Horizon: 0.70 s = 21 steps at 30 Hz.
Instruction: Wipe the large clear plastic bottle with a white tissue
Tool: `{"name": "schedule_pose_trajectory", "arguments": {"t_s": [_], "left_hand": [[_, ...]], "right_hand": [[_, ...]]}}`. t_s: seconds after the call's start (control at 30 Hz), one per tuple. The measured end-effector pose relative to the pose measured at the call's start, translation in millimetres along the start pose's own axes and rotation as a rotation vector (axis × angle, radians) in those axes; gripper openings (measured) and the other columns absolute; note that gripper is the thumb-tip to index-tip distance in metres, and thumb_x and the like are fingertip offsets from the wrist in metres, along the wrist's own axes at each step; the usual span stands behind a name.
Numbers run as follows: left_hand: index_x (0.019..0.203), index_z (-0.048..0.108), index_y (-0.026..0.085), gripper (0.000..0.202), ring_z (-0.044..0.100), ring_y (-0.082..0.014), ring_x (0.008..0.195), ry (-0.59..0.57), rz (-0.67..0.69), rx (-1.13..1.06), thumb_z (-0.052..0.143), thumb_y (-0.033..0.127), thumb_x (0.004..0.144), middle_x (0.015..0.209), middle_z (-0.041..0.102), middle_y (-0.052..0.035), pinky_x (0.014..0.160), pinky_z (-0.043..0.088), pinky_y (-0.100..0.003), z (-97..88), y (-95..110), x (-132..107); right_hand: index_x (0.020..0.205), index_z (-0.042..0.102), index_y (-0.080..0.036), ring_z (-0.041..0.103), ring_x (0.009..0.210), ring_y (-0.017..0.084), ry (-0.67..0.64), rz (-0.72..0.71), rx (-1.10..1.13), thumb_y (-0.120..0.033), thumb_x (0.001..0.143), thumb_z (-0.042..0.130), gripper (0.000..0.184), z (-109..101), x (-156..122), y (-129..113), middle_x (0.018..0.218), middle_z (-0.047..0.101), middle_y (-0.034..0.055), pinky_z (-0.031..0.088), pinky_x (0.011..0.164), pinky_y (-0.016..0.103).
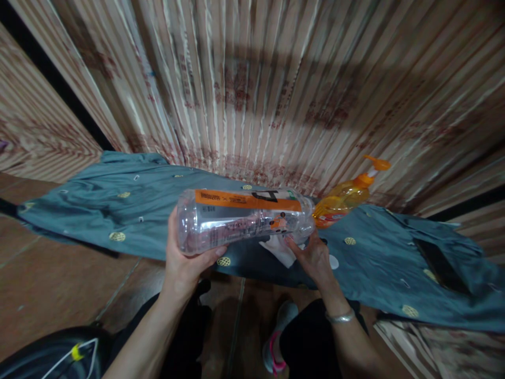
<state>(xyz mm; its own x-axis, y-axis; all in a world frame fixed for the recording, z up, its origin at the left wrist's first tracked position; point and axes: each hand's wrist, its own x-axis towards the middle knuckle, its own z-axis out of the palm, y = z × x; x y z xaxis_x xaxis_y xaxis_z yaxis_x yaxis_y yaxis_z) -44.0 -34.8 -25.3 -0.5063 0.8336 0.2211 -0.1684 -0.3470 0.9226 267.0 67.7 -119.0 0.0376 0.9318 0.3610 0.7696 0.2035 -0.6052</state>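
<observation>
A large clear plastic bottle [244, 221] with an orange and silver label lies sideways in the air between my hands. Around its wide base, at the left, my left hand [185, 263] is wrapped with the thumb along the underside. My right hand [313, 258] grips the narrower neck end, the fingers partly hidden behind it. A crumpled white tissue [280, 251] shows just below the neck. Right behind that end stands an orange pump bottle [341, 202] holding amber liquid; I cannot tell whether the two bottles touch.
A narrow table under a teal patterned cloth [90, 210] spans the view. On its right side lies a black phone [442, 266], and a white round thing [333, 262] is near my right wrist. Pleated curtains [252, 95] hang behind. A black round object [55, 352] is at the lower left.
</observation>
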Motion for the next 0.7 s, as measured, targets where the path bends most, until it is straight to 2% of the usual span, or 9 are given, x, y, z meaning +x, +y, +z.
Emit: {"name": "schedule_pose_trajectory", "arguments": {"t_s": [0.17,0.3,0.5,0.7], "left_hand": [[0.147,0.069,0.024,0.105,0.083,-0.0358,0.121,0.028,-0.066,-0.029,0.115,0.032,0.053,0.136,0.081,-0.0120,0.099,0.072,-0.042,3.2,1.3,-2.3],[0.144,0.070,0.023,0.103,0.085,-0.0343,0.116,-0.002,-0.091,-0.033,0.115,0.029,0.051,0.137,0.080,-0.0126,0.095,0.073,-0.041,1.6,1.5,-1.5],[0.143,0.071,0.023,0.105,0.082,-0.0331,0.121,0.038,-0.065,-0.054,0.116,0.029,0.048,0.135,0.080,-0.0100,0.099,0.071,-0.039,5.2,3.4,-1.9],[0.144,0.073,0.024,0.107,0.081,-0.0313,0.121,0.051,-0.068,-0.067,0.117,0.030,0.047,0.137,0.079,-0.0106,0.097,0.070,-0.036,9.6,4.4,-4.1]], "right_hand": [[0.151,0.066,-0.021,0.084,0.115,0.044,0.002,0.021,0.008,-0.055,0.095,0.072,0.066,0.5,-0.4,0.3,0.127,0.087,0.0226,0.069,0.101,0.070],[0.153,0.066,-0.021,0.084,0.115,0.044,0.000,0.015,-0.008,-0.055,0.096,0.072,0.067,0.8,-0.7,1.2,0.127,0.087,0.0227,0.069,0.100,0.069],[0.155,0.065,-0.017,0.084,0.116,0.043,-0.006,-0.005,-0.032,-0.057,0.097,0.071,0.071,1.6,0.0,4.0,0.128,0.086,0.0251,0.068,0.101,0.067],[0.155,0.065,-0.019,0.084,0.115,0.044,0.009,-0.006,-0.020,-0.056,0.096,0.073,0.070,3.5,-0.3,7.8,0.127,0.087,0.0240,0.067,0.102,0.070]]}}
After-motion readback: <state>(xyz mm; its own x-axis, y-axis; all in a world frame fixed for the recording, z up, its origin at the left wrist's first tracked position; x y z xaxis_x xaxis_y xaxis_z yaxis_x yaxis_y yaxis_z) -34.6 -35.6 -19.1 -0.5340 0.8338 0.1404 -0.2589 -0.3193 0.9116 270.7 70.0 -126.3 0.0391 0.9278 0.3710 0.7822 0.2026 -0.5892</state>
